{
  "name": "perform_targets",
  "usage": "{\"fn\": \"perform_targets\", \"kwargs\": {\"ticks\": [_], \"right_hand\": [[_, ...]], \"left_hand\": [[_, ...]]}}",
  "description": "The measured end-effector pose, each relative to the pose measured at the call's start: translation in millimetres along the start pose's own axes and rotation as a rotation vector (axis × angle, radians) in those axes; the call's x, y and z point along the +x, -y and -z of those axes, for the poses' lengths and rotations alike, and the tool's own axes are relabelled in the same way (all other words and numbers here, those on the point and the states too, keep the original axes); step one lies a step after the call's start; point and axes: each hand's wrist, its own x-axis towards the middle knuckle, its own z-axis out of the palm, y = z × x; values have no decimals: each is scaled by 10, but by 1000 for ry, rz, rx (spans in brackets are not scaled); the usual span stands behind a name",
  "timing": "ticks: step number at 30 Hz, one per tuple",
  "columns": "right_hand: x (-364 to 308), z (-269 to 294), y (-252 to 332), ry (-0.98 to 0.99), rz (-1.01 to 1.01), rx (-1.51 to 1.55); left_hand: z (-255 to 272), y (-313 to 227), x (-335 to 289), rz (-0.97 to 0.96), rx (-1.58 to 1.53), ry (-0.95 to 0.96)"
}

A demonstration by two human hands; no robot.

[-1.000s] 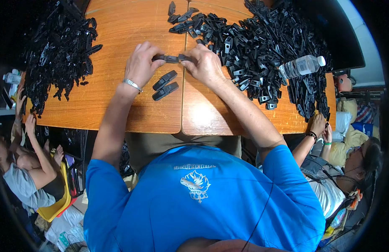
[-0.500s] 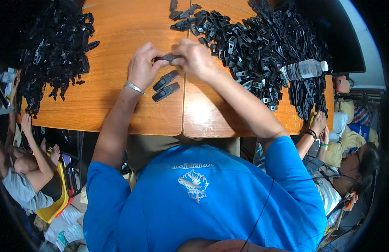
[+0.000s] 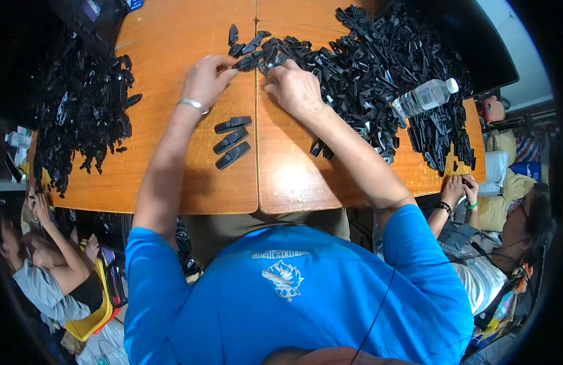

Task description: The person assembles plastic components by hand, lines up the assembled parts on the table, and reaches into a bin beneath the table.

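Observation:
Three black plastic buckles (image 3: 230, 140) lie in a slanted column on the wooden table, between my forearms. Beyond them my left hand (image 3: 207, 84) is open, its thumb and forefinger apart beside a loose black buckle part (image 3: 248, 61) at the pile's near-left tip. Whether the fingertips touch that part I cannot tell. My right hand (image 3: 295, 89) hovers at the left edge of the large pile of black buckle parts (image 3: 354, 73). Its thumb and bent fingers are apart, with no held piece visible. Some of its fingertips are hard to make out against the dark parts.
Another heap of black plastic parts (image 3: 80, 115) covers the table's left side. A clear plastic bottle (image 3: 424, 97) lies on the right pile. One co-worker's hands (image 3: 456, 190) are at the table's right edge, and another person's hand (image 3: 41, 210) is at the left.
The black piece held between both hands is gone from them, and a third buckle lies with the other two. My hands have parted and reached toward the pile. The whole view has shifted slightly.

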Motion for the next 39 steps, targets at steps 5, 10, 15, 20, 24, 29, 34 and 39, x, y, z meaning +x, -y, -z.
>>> {"fn": "perform_targets", "kwargs": {"ticks": [5,10,15,20,24,29,34,39], "right_hand": [[98,-89,-57,105,-58,-173],[63,-45,-81,73,-98,-60],[35,7,47,7,-96,39],[-74,44,234,-106,-65,285],[-179,-122,332,-50,-210,472],[-269,-210,255,-27,-50,226],[-263,-225,192,12,-47,105],[-179,-132,243,236,-118,-54]], "left_hand": [[-413,-114,399,-53,630,-242],[-419,-150,493,30,534,-212],[-351,-33,438,-50,497,-331],[-115,-40,-48,104,293,-461],[-77,169,-473,15,454,-461],[-206,-170,-729,88,347,-201],[-159,-105,-623,-329,639,-234],[12,79,-522,-418,794,-88]]}}
